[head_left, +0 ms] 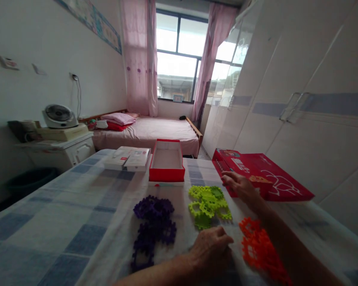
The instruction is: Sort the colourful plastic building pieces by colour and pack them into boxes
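Observation:
My left hand [211, 247] rests on the table with its fingers curled in; what they hold, if anything, is hidden. Just beyond it lies a loose pile of yellow-green plastic interlocking pieces [209, 202] with toothed edges and cut-out middles. My right hand [240, 186] reaches over the near left part of a red box [282, 174], fingers stretched out and apart, with nothing visible in them. Dark purple interlocking pieces [155, 222] are spread to the left of my left hand. Orange interlocking pieces [261, 248] lie to the right, partly covered by my right forearm.
An open red box [167, 174] with a pale inside stands at the table's far side. Beside it is a flat white box [127, 159]. A checked cloth [83, 238] covers the table. Beyond are a bed [158, 129], a fan [59, 115] and a wardrobe [322, 131].

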Available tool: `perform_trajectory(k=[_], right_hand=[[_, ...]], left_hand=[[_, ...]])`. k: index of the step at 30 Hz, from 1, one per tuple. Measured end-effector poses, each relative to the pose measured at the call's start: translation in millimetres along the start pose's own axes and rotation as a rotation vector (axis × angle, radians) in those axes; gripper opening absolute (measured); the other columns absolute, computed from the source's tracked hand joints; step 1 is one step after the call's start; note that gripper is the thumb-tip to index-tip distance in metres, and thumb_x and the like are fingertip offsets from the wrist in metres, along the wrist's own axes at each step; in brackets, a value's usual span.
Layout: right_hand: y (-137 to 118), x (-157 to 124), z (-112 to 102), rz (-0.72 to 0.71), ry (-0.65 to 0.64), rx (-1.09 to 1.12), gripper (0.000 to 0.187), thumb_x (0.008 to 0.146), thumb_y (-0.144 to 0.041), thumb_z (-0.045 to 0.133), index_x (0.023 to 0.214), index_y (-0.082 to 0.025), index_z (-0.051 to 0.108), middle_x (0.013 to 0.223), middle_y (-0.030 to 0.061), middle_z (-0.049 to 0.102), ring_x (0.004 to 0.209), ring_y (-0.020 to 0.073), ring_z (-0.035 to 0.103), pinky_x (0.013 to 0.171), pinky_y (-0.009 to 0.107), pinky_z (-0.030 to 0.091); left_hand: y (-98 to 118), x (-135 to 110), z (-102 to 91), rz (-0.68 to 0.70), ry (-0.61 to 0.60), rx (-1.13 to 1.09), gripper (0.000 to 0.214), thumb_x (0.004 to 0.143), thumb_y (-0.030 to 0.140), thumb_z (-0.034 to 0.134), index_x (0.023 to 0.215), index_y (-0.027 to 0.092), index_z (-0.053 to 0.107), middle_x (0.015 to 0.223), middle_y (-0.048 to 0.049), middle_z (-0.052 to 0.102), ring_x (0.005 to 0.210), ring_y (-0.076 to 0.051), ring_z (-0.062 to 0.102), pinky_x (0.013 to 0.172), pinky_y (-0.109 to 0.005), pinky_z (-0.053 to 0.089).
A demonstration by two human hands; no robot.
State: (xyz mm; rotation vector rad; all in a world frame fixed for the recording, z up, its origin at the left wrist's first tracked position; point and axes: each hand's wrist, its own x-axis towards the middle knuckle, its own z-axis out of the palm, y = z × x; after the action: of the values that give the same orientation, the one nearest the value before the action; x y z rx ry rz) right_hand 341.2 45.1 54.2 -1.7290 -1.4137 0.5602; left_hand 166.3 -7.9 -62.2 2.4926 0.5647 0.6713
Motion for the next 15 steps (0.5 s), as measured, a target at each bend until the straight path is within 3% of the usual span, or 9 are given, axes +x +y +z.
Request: perform_trajectory(k=[4, 8, 11, 15], right_hand=[[-44, 29, 75, -0.034, -0.198, -0.233, 0.041, 0.089, -0.043, 0.036, 0.107, -0.017, 0.063, 0.099, 0.0072, 0.069, 0.078, 0.0158, 0.067, 0.059, 0.022, 0.048], [-68, 59, 128, 0.026, -0.189, -0.378, 0.046, 0.086, -0.052, 0.041, 0.099, -0.017, 0.067, 0.088, 0.0088, 0.071, 0.082, 0.0192, 0.067, 0.065, 0.024, 0.048], [-76, 75, 148, 0.111, -0.149, -0.456, 0.046, 0.084, -0.049, 0.044, 0.096, -0.011, 0.068, 0.092, 0.0158, 0.070, 0.091, 0.0250, 0.065, 0.073, 0.029, 0.048], [-82, 81, 150, 0.180, -0.103, -0.480, 0.036, 0.083, -0.034, 0.046, 0.097, -0.009, 0.069, 0.102, 0.0196, 0.068, 0.098, 0.0275, 0.064, 0.075, 0.030, 0.048]], left_hand=[[-8, 3, 6.2, 0.034, -0.037, 0.002, 0.027, 0.077, 0.023, 0.054, 0.101, 0.021, 0.067, 0.096, -0.0077, 0.067, 0.084, -0.021, 0.064, 0.075, -0.031, 0.053], [-10, 8, 6.7, 0.099, -0.026, -0.058, 0.033, 0.078, 0.024, 0.054, 0.110, 0.025, 0.063, 0.105, -0.0081, 0.066, 0.093, -0.024, 0.062, 0.080, -0.032, 0.052], [-5, 8, 2.3, 0.094, -0.024, -0.121, 0.036, 0.083, 0.025, 0.050, 0.117, 0.028, 0.059, 0.107, -0.0072, 0.067, 0.097, -0.024, 0.061, 0.080, -0.031, 0.052], [0, 6, -4.5, 0.059, -0.041, -0.177, 0.034, 0.085, 0.026, 0.047, 0.117, 0.028, 0.059, 0.107, -0.0080, 0.068, 0.100, -0.026, 0.060, 0.083, -0.033, 0.051]])
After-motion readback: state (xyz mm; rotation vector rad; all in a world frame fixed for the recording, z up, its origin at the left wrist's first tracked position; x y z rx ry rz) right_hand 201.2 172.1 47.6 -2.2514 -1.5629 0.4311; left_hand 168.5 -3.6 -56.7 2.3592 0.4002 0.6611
